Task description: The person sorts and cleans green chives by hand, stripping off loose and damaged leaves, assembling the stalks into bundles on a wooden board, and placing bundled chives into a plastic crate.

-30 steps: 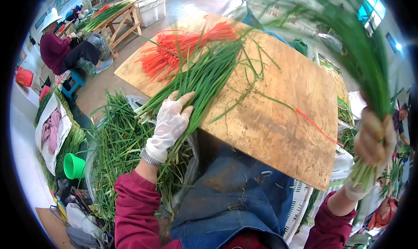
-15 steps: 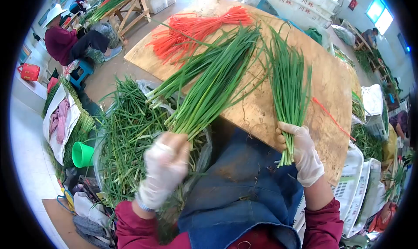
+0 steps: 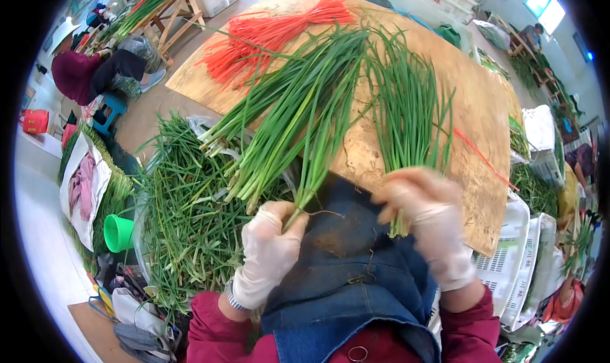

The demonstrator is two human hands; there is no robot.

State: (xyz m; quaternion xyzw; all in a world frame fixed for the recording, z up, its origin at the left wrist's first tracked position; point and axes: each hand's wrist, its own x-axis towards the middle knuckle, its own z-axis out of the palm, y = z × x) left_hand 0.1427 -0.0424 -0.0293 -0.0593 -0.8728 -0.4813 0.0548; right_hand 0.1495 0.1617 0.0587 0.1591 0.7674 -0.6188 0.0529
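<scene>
Both my hands wear thin whitish gloves. My left hand (image 3: 273,242) is closed on the pale root ends of a small bunch of garlic chives (image 3: 312,172), with a dry strand dangling beside the fingers. A larger pile of garlic chives (image 3: 279,121) lies left of that bunch, stems jutting over the board's edge. My right hand (image 3: 422,214) is smeared by motion above the stem ends of another garlic chive bunch (image 3: 410,102) on the wooden board (image 3: 473,121). Whether its fingers grip anything is unclear.
Red ties (image 3: 273,36) are heaped at the board's far side, and a single red tie (image 3: 486,160) lies at right. A bag of loose greens (image 3: 190,217), a green bucket (image 3: 118,233) and white crates (image 3: 505,255) surround me. A person (image 3: 89,71) sits far left.
My left hand has moved right and now holds fewer chives; the larger pile lies left of it. My right hand has shifted off its earlier grip on the right bunch's stems.
</scene>
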